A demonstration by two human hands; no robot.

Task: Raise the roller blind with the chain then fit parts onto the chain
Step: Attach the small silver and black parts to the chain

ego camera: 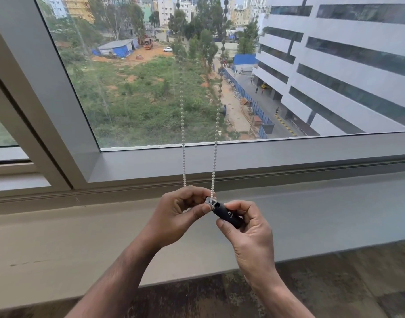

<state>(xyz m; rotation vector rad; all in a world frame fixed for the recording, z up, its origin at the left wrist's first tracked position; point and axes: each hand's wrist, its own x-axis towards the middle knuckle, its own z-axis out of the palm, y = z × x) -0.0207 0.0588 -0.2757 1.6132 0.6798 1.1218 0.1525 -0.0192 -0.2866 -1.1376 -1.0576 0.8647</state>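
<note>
Two strands of a white bead chain (182, 125) hang down in front of the window glass and end between my hands. My left hand (177, 214) pinches the bottom of the chain loop together with a small silvery piece (208, 201). My right hand (245, 230) grips a short black cylindrical part (229, 216), whose open end meets the silvery piece where the right strand enters. The loop's lowest beads are hidden by my left fingers. The roller blind itself is out of view above.
A grey window frame (220, 161) and a pale sill ledge (82, 237) run across below the glass. A dark patterned floor (334, 283) lies beneath the ledge. Outside are buildings, trees and a yard far below.
</note>
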